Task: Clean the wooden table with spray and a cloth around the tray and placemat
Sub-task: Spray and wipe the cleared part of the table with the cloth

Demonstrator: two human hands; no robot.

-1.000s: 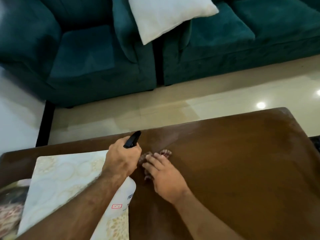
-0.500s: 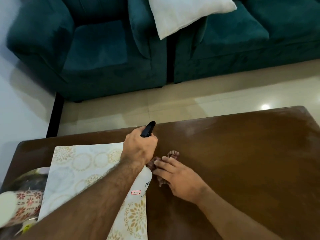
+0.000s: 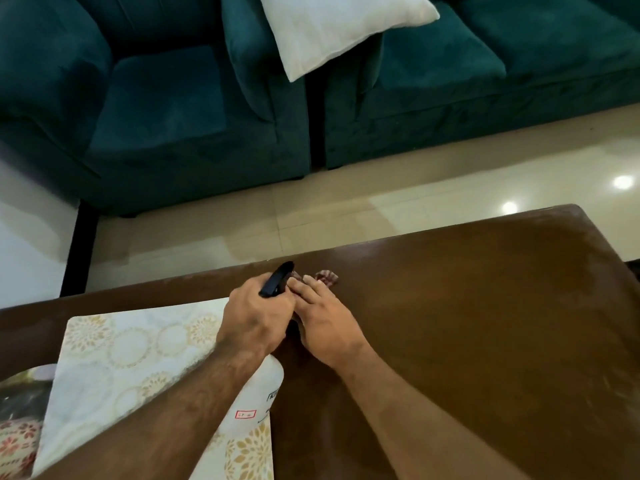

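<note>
Since half a second ago, both hands are sliding toward the far edge. My left hand point(image 3: 256, 318) is gripping the spray bottle point(image 3: 268, 389) over the placemat point(image 3: 138, 355); my right hand point(image 3: 323, 325), fingers flat, is pressing the cloth point(image 3: 326, 276) onto the table point(image 3: 467, 323). Spray is risking wetting the placemat, I'm judging, being so close.

place: home living room — teal sofa point(image 3: 450, 64) | white cushion point(image 3: 332, 26) | wooden table point(image 3: 485, 323) — tiled floor point(image 3: 346, 209)

White spray bottle point(image 3: 268, 386) with black nozzle beside patterned placemat point(image 3: 138, 348) on brown wooden table point(image 3: 485, 323); cloth point(image 3: 327, 276) mostly hidden.
</note>
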